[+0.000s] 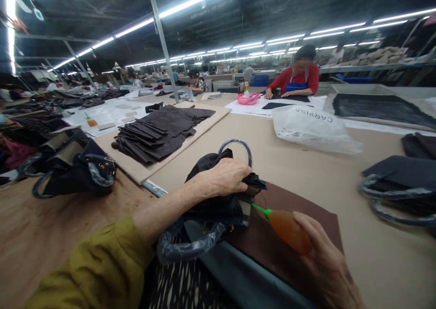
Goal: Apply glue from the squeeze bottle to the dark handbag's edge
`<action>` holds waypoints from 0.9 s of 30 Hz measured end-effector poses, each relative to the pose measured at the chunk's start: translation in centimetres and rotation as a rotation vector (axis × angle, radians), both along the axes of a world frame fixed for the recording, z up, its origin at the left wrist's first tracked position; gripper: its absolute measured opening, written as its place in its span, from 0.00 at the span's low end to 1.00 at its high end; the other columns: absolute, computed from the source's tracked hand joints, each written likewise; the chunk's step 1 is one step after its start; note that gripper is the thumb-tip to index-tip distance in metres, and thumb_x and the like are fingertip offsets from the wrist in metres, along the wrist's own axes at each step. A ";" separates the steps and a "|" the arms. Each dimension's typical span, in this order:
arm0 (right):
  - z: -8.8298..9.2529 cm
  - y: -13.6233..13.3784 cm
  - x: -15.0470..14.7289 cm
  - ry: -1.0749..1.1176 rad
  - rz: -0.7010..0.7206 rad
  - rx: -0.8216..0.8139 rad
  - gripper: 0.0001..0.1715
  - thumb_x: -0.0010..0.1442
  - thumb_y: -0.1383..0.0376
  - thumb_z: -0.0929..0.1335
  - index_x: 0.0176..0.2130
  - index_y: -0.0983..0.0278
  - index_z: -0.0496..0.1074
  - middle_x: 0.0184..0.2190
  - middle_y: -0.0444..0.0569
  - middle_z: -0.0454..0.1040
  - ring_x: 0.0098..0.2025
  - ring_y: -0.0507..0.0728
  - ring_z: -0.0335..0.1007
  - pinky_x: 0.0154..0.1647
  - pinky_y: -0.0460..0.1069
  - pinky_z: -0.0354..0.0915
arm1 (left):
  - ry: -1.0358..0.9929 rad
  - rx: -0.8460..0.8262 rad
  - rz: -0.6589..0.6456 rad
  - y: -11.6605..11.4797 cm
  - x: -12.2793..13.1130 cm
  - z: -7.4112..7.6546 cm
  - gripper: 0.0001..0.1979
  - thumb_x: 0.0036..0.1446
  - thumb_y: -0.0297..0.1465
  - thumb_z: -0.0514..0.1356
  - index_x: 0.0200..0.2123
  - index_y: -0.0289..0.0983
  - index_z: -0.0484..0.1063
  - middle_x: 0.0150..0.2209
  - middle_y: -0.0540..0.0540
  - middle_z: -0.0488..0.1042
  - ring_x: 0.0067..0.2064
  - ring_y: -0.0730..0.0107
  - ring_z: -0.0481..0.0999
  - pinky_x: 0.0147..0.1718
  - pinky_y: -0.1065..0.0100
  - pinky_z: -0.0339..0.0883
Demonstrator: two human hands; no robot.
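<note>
In front of me a black handbag (pixel 218 209) lies over a brown sheet (pixel 299 200) at the table's near edge. My left hand (pixel 226 177) is closed on the bag's dark, bunched fabric. Plastic film wraps the bag's near handle (pixel 194 245); its far handle (pixel 243 145) rises behind my hand. My right hand (pixel 323 254) grips a squeeze bottle (pixel 289 229) of amber liquid. The bottle is tilted, its thin green nozzle pointing left at the bag's edge beside my left fingers. Whether the tip touches the bag, I cannot tell.
A board (pixel 204 123) carries stacked dark pieces (pixel 156 134). Further handbags stand at left (pixel 85 168) and right (pixel 402 186). Beyond lie a white plastic bag (pixel 309 127) and a pink basket (pixel 248 99). A person in red (pixel 308 80) works across the table.
</note>
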State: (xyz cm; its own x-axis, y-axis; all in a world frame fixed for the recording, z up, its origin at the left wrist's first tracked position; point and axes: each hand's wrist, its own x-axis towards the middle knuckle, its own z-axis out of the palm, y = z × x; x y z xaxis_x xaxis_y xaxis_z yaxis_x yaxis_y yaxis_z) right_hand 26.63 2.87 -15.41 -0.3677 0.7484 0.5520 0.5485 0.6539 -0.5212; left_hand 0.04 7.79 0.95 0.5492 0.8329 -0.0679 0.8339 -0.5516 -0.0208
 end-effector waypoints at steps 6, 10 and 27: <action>-0.3 -0.2 -0.2 -0.001 0.003 0.008 0.27 0.60 0.68 0.61 0.58 0.55 0.56 0.56 0.50 0.61 0.55 0.59 0.61 0.54 0.53 0.60 | 0.003 0.006 0.008 0.8 0.0 -0.1 0.08 0.51 0.31 0.56 0.33 0.34 0.71 0.35 0.42 0.75 0.37 0.60 0.74 0.32 0.66 0.64; 0.4 -0.2 -0.4 -0.012 -0.073 -0.062 0.24 0.61 0.62 0.63 0.56 0.58 0.58 0.52 0.52 0.64 0.51 0.61 0.65 0.50 0.54 0.64 | -0.004 0.005 0.009 0.6 0.0 0.0 0.08 0.51 0.31 0.56 0.34 0.34 0.71 0.35 0.42 0.75 0.38 0.60 0.74 0.33 0.66 0.65; 3.4 -0.9 3.6 0.521 -0.305 -0.684 0.27 0.61 0.47 0.59 0.41 0.65 0.72 0.33 0.55 0.76 0.29 0.65 0.74 0.21 0.54 0.70 | 0.004 -0.006 0.052 0.2 -0.1 0.0 0.09 0.51 0.29 0.56 0.35 0.32 0.72 0.35 0.40 0.75 0.38 0.60 0.75 0.34 0.66 0.67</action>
